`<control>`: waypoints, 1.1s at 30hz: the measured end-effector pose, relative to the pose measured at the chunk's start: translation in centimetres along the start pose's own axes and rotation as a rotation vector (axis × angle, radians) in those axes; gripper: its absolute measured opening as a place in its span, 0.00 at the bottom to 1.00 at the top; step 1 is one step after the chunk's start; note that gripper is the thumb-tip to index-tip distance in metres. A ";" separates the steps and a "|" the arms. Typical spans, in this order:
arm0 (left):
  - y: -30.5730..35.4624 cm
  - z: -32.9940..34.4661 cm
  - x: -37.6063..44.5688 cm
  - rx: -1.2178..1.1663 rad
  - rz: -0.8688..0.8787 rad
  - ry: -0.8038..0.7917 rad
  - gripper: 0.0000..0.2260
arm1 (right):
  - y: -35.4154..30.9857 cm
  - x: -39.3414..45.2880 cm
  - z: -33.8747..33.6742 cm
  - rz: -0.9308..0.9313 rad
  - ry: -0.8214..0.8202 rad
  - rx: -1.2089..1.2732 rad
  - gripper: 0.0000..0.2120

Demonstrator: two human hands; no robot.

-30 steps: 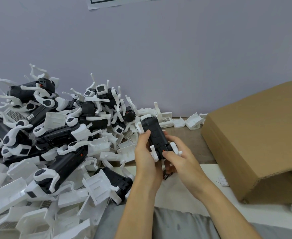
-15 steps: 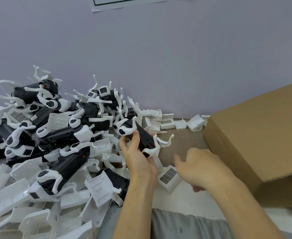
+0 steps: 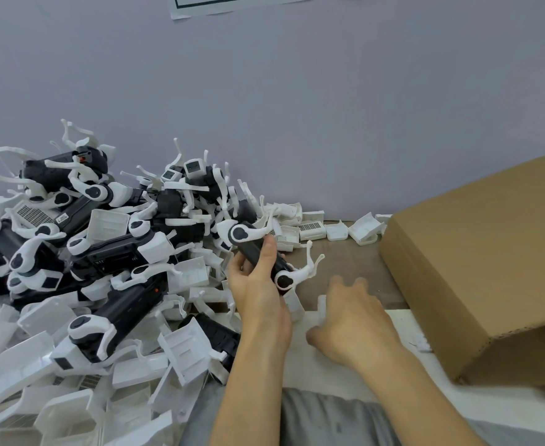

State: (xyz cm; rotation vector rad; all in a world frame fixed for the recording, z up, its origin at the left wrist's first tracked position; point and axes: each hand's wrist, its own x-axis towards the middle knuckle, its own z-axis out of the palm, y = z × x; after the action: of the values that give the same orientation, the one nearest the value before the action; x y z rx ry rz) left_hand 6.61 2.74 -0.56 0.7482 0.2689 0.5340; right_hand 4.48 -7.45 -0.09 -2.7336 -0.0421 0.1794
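My left hand (image 3: 258, 284) grips a black toy body with white legs (image 3: 255, 249) and holds it tilted above the table, just right of the big pile. White legs stick out at both ends of it. My right hand (image 3: 351, 320) hovers low over the table to the right, fingers spread and blurred, holding nothing that I can see. A small white plastic piece (image 3: 322, 304) lies just left of its fingers.
A large heap of black-and-white toy bodies and white plastic parts (image 3: 97, 268) fills the left. A closed cardboard box (image 3: 477, 268) stands at the right. Loose white covers (image 3: 338, 228) line the wall. Brown tabletop (image 3: 348, 262) shows between heap and box.
My right hand let go of the toy body and dropped to the table at the right. My left hand kept the body, turned it and lifted it slightly toward the pile.
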 end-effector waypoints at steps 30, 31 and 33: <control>0.7 -0.1 0.3 0.696 -0.070 -0.280 0.13 | 3.5 2.7 -2.1 -0.174 0.331 0.934 0.29; 0.6 -0.1 0.4 0.676 -0.094 -0.283 0.11 | 3.5 2.7 -2.0 -0.192 0.331 0.927 0.30; 0.5 0.0 0.5 0.600 -0.173 -0.282 0.07 | 3.5 2.8 -1.8 -0.225 0.343 0.895 0.31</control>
State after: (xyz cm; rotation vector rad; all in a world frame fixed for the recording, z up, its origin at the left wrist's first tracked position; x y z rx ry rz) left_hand 6.88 3.35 -0.28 1.3545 0.2283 0.1709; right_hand 7.52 -11.23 -0.17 -1.8155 -0.1354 -0.2761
